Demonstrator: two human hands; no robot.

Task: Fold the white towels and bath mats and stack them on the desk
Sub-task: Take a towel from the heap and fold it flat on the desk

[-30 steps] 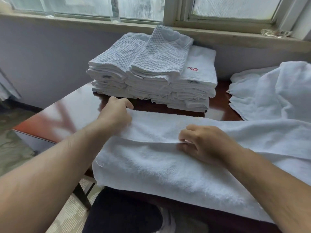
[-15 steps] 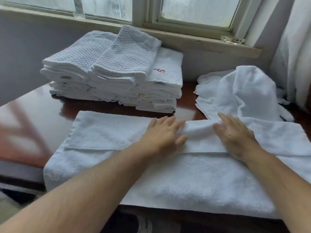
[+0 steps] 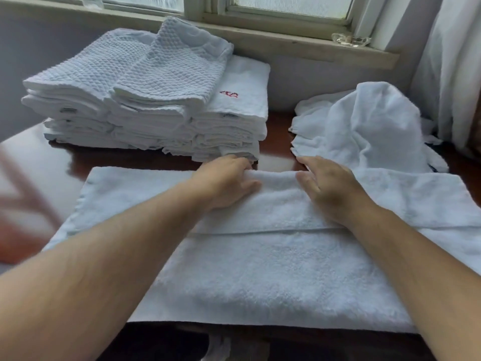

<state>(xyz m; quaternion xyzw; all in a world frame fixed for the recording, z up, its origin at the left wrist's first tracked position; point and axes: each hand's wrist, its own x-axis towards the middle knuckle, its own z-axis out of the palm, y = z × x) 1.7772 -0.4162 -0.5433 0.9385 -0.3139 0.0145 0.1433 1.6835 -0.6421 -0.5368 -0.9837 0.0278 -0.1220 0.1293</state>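
Now both hands sit together at the far long edge of the terry towel [image 3: 260, 269], which lies spread lengthwise across the near side of the bench [image 3: 36, 157] with one long flap already folded over; its hem runs across the middle. A second ago they were apart: the left hand [image 3: 226, 183] gripped the towel's left end and the right hand [image 3: 330, 191] pinched the flap's hem near the centre. Half a second ago both lay flat side by side mid-towel. Since then they have slid forward to the far fold.

The left hand's fingers curl over that far edge with the thumb resting on top, so it appears to grip the fold. The right hand lies flat with fingers straight, pressing the cloth just beside it. A short ridge of towel stands between the two.

I judge that the lengthwise fold has been smoothed and that the towel is now ready to be folded across its width.

Behind the towel, the stack of folded towels and waffle-weave mats [image 3: 156, 100] stands against the wall beneath the window sill [image 3: 286, 45], just beyond the left hand. To its right a loose heap of unfolded towels [image 3: 364, 131] waits near the curtain [image 3: 455, 61], so plenty of the job remains.
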